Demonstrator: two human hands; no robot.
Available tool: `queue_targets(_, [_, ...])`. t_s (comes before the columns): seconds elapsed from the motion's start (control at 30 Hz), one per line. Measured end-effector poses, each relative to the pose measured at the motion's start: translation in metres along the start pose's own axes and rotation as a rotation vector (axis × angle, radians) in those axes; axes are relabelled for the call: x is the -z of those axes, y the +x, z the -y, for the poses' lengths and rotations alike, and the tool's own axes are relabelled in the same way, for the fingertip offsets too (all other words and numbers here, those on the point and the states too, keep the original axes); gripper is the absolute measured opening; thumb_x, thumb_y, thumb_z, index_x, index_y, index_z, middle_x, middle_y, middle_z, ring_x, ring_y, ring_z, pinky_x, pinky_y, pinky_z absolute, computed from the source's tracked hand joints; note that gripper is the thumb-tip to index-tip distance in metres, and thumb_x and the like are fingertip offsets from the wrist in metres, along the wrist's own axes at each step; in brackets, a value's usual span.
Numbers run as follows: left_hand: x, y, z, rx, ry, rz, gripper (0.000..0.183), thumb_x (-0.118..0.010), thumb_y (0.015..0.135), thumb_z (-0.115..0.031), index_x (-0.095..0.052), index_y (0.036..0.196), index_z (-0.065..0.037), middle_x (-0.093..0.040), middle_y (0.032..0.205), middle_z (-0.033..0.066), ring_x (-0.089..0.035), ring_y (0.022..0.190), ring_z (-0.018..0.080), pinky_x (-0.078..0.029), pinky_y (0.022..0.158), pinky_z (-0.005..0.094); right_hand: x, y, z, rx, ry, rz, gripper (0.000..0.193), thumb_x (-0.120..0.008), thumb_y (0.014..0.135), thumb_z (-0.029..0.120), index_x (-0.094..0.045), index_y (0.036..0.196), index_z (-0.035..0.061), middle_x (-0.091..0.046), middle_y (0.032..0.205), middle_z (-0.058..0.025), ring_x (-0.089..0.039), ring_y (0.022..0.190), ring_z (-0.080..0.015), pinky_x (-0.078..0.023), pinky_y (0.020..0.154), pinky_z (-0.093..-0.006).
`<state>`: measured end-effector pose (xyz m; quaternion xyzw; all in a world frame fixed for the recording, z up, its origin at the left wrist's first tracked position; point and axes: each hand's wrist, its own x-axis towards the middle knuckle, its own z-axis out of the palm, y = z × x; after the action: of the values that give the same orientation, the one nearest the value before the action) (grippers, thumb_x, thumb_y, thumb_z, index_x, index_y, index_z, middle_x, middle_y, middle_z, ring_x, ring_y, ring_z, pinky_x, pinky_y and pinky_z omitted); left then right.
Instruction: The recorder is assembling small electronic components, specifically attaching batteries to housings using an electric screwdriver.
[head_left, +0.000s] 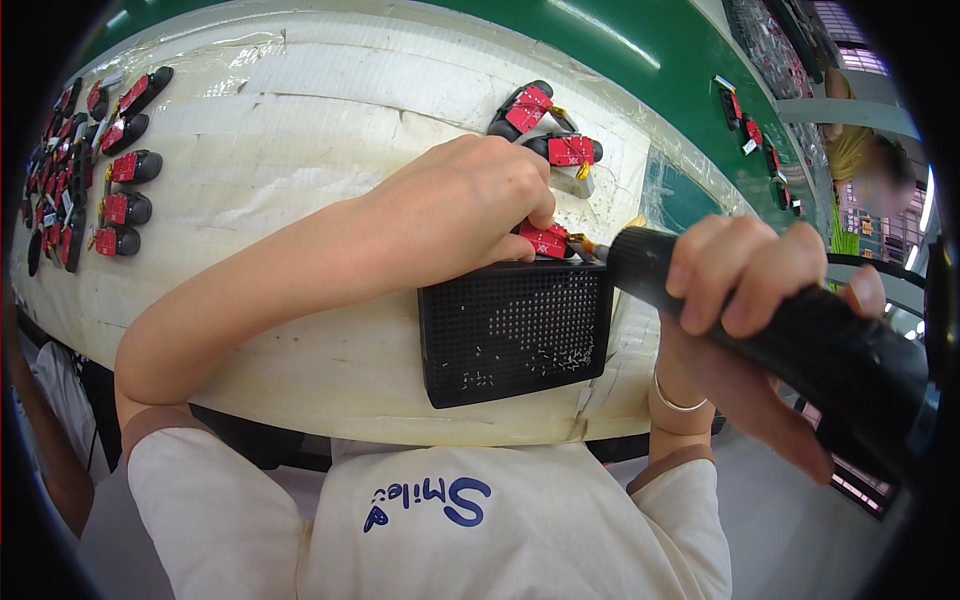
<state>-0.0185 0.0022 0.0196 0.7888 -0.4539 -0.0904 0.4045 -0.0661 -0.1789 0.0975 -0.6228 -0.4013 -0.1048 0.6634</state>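
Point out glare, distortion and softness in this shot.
Head view: pale streak of glare on the green surface; head view: the near edge of the worktable bows, corners go black; head view: the black tool in the right hand looks softer than the black tray.

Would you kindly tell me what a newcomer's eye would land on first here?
Probably the black handheld tool in the right hand, its tip near the small red-and-black unit that the left hand pinches. Next, the black tray of small pale pieces at the table's near side, and the crowd of red-and-black units at its left end.
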Motion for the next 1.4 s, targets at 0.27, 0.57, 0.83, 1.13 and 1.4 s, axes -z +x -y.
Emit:
queue_targets(0.27, [0.001, -0.001, -0.001, 0.009, -0.004, 0.01, 0.019, -0.072, 0.066, -0.009, -0.063, 0.082, 0.0, -0.058, 0.081, 0.009, -0.058, 0.076, 0.0276, -0.047, 0.069, 0.0349, 0.007, -0.007, -0.025, -0.014, 0.084, 0.013, 0.094, -0.044, 0.061, 0.082, -0.031, 0.124, 0.0149, -0.045, 0.073, -0.0059, -0.048, 0.053, -0.0174, -0.043, 0.052, -0.0331])
queue_targets(0.57, [0.0, 0.0, -0.004, -0.009, 0.015, 0.002, 0.019, -0.071, 0.067, -0.008, -0.063, 0.082, 0.0, -0.058, 0.082, 0.0098, -0.058, 0.077, 0.0282, -0.047, 0.069, 0.0355, 0.008, -0.007, -0.026, 0.007, 0.067, 0.034, 0.094, -0.041, 0.06, 0.083, -0.031, 0.125, 0.015, -0.045, 0.071, -0.0058, -0.047, 0.052, -0.0173, -0.043, 0.051, -0.0327])
queue_targets(0.83, [0.058, -0.004, -0.013, -0.034, 0.215, 0.179, 0.02, -0.067, 0.07, -0.005, -0.062, 0.089, -0.001, -0.059, 0.088, 0.0114, -0.058, 0.084, 0.0284, -0.046, 0.073, 0.0351, -0.01, -0.007, 0.015, 0.011, 0.07, -0.05, 0.085, -0.055, 0.065, 0.075, -0.036, 0.119, 0.0128, -0.047, 0.07, -0.0023, -0.047, 0.048, -0.0132, -0.042, 0.046, -0.0275])
queue_targets(1.13, [0.005, 0.012, 0.0, -0.177, 0.421, -0.2, 0.03, -0.066, 0.071, -0.008, -0.061, 0.1, -0.006, -0.06, 0.1, 0.0067, -0.054, 0.098, 0.023, -0.04, 0.087, 0.0317, -0.016, -0.025, -0.001, -0.096, 0.155, -0.124, 0.076, -0.057, 0.068, 0.07, -0.035, 0.115, 0.0145, -0.048, 0.066, -0.0029, -0.05, 0.046, -0.0152, -0.042, 0.044, -0.0282])
queue_targets(1.4, [0.008, 0.01, 0.003, -0.233, 0.181, 0.026, 0.027, -0.068, 0.068, -0.006, -0.061, 0.094, -0.006, -0.059, 0.092, 0.0043, -0.055, 0.094, 0.0202, -0.041, 0.083, 0.0324, -0.016, -0.022, -0.003, -0.106, 0.115, -0.106, 0.073, -0.058, 0.068, 0.068, -0.034, 0.114, 0.0158, -0.05, 0.065, -0.0029, -0.052, 0.046, -0.0153, -0.044, 0.044, -0.0278])
